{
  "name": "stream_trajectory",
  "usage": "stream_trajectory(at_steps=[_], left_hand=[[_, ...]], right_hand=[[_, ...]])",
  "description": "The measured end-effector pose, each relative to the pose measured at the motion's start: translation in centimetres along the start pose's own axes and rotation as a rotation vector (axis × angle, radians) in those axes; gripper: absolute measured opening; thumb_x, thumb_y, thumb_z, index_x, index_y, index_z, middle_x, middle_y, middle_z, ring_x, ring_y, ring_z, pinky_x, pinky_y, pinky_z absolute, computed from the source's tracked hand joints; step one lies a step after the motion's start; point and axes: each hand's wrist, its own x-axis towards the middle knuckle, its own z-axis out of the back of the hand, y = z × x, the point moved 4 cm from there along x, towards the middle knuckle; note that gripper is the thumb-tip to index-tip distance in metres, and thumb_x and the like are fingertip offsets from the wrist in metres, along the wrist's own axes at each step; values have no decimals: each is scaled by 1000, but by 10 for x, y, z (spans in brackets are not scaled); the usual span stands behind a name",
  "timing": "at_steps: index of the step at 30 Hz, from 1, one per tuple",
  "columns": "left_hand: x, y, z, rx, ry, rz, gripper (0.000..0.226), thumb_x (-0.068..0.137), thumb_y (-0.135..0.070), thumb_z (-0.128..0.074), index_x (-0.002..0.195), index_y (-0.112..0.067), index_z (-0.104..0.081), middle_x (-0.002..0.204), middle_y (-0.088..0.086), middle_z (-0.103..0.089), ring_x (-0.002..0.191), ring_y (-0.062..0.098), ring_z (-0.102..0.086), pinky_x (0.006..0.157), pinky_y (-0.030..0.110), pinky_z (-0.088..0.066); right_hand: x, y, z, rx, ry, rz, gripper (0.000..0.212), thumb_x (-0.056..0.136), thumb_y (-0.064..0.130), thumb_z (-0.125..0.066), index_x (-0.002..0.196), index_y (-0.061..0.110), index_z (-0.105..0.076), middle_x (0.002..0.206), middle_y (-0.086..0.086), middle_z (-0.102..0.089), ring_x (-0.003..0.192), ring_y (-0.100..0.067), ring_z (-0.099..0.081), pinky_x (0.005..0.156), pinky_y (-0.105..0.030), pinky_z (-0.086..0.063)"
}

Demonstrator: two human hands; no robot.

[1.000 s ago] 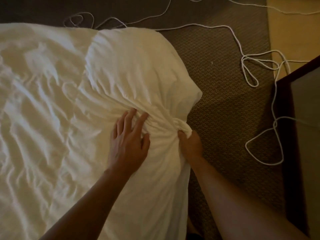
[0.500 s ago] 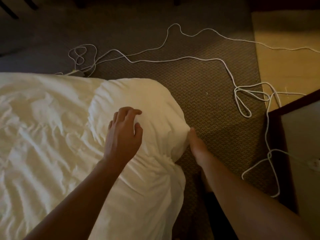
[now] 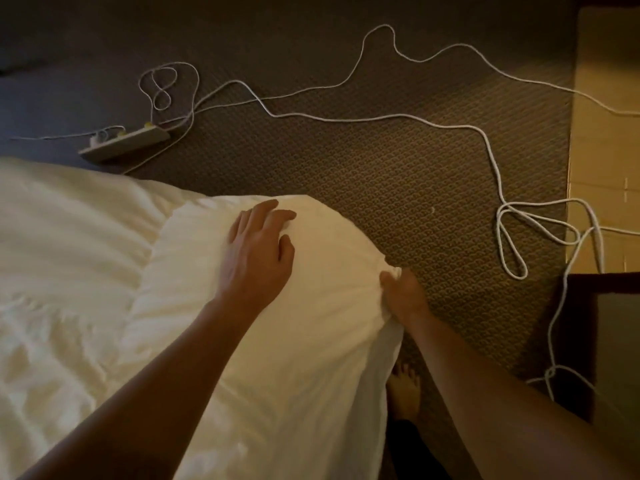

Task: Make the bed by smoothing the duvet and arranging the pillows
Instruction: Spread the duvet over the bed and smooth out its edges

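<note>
- White cotton-looking duvet (image 3: 104,306) covers the bed on the left and near side of the scene, wrinkled on the left and rounded into a plump corner that hangs over the bed's right edge towards the carpet (image 3: 398,174).
- Left hand (image 3: 258,252) rests on top of that corner, fingers close together and gently bent over the bulge, thumb lying apart; it grips nothing, and I judge it is there to pin and flatten the padding while the other hand works.
- Right hand (image 3: 401,296) is at the right edge of the corner, fingers clamped on a bunched fold of fabric; creases fan out from the pinch, so it seems to be drawing the cover taut over the filling.
- Duvet cover acts as the only container here: the filling inside it cannot be seen, only its swelling under the cloth.
- No pillows are in view, so that part of the task looks not yet begun.
- Far left on the carpet lies a power strip (image 3: 124,143), with a white cable (image 3: 381,116) looping right towards a dark piece of furniture (image 3: 585,341).
- Near the bed's edge a bare foot (image 3: 405,393) stands on the carpet.
</note>
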Motion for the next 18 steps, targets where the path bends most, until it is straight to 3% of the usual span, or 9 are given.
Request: stream_trajectory(at_steps=[3, 5, 8, 10, 12, 15, 18], left_hand=[[15, 14, -3, 49, 26, 55, 40, 91, -15, -52, 130, -15, -58, 138, 9, -52, 125, 27, -47, 110, 43, -35], [17, 23, -4, 70, 56, 84, 41, 92, -19, -47, 131, -14, -58, 139, 11, -51, 129, 29, -46, 114, 45, -31], [16, 28, 2, 89, 59, 121, 50, 92, -29, -37, 138, -16, -53, 151, 13, -40, 142, 31, -33, 121, 50, -20], [12, 35, 8, 82, 5, 219, 54, 94, -31, -33, 146, -20, -43, 159, 13, -28, 149, 31, -20, 122, 49, -11], [3, 45, 15, 20, -70, 384, 58, 95, -33, -29, 152, -23, -32, 163, 10, -17, 152, 28, -9, 122, 45, -4], [-24, 62, 22, -122, -192, 618, 59, 97, -35, -26, 155, -26, -24, 166, 6, -8, 153, 22, -1, 124, 44, 0], [-53, 75, 33, -257, -332, 766, 59, 97, -32, -24, 155, -23, -24, 165, 6, -9, 153, 18, -1, 124, 43, -1]], right_hand=[[4, 9, -1, 11, -91, -63, 30, 101, 22, -50, 124, 3, -50, 108, -10, -56, 105, -28, -55, 82, -31, -37], [3, 7, -8, -64, -68, -141, 32, 101, 21, -49, 128, 4, -48, 119, -18, -59, 109, -32, -56, 84, -35, -41], [2, 19, -24, -335, 103, -248, 47, 97, 25, -54, 138, 4, -42, 138, -21, -50, 126, -38, -49, 93, -34, -43], [2, 49, -28, -523, 81, -196, 55, 96, 34, -53, 141, 6, -39, 146, -19, -41, 133, -37, -40, 105, -42, -40], [-4, 94, -35, -529, 36, 1, 53, 98, 36, -49, 141, 7, -39, 146, -17, -39, 133, -35, -37, 107, -47, -35], [-39, 167, -64, -430, 43, 447, 48, 99, 37, -46, 140, 12, -45, 141, -11, -46, 129, -28, -42, 105, -46, -40], [-101, 221, -107, -428, 205, 916, 51, 98, 40, -39, 143, 16, -44, 151, -6, -41, 142, -20, -34, 114, -36, -32]])
